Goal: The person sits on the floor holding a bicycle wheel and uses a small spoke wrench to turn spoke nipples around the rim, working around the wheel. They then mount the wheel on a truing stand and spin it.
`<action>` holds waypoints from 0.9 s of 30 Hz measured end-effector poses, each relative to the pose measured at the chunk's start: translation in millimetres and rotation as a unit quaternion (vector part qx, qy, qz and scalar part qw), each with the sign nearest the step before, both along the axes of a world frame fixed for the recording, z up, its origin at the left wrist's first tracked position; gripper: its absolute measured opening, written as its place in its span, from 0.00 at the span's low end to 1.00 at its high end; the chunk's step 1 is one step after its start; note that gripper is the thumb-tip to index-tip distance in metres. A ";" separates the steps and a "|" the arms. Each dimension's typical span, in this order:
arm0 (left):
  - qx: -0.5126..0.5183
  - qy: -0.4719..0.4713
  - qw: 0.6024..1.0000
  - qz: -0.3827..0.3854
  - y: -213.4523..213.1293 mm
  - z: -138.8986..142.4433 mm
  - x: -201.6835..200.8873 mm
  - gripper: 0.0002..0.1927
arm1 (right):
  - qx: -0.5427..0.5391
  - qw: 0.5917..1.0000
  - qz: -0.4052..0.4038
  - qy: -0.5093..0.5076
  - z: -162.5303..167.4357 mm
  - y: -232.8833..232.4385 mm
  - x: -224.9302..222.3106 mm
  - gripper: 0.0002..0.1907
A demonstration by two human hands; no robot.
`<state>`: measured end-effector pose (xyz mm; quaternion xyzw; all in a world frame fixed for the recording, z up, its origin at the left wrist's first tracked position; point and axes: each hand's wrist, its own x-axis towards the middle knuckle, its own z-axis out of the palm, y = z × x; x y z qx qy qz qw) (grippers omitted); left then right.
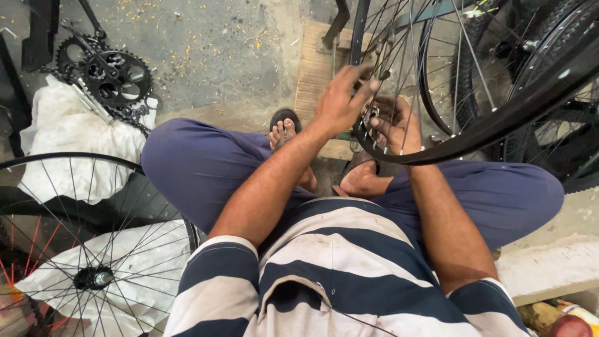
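One wheel rim (499, 122) — two hands' grip.

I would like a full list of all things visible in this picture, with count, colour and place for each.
wheel rim with spokes: one, black, upper right, held at its lower edge by both hands
second wheel behind: one, black, top right
spoked wheel with hub: one, black with some red spokes, lower left on the floor
chainring with crank: one, black, upper left
white cloth: one, white, left, under the chainring
wooden board: one, pale brown, top centre
sandal: one, dark, centre, on a foot
trousers: blue, centre
striped shirt: navy and white, bottom
left hand: on the spokes, fingers spread
right hand: behind the rim, fingers at a spoke end
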<state>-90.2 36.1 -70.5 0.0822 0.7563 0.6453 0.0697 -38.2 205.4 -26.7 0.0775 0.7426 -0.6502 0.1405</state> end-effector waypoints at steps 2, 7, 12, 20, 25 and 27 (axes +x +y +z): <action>0.018 0.007 0.999 0.041 4.7 -6.0 1.2 0.19 | -0.044 0.999 -0.016 -0.023 -1.9 -0.5 -2.3 0.27; -0.081 0.054 0.995 0.010 16.0 -12.4 2.3 0.19 | 0.078 0.996 0.037 0.032 -7.3 -3.7 -14.7 0.24; -0.053 0.098 0.994 0.022 1.5 11.2 -0.7 0.17 | 0.188 0.977 0.090 -0.043 1.7 -5.9 -26.5 0.21; -0.138 0.099 0.973 -0.153 -22.1 32.7 -3.1 0.24 | -0.129 0.982 0.073 -0.116 -0.8 12.1 -24.9 0.35; -0.211 0.085 0.962 -0.150 -15.8 33.0 2.5 0.24 | 0.029 0.996 0.075 -0.030 -9.4 16.4 -4.0 0.26; -0.250 0.047 0.960 -0.117 -8.5 34.8 7.1 0.24 | 0.038 0.997 0.073 0.014 -10.0 16.6 -2.1 0.24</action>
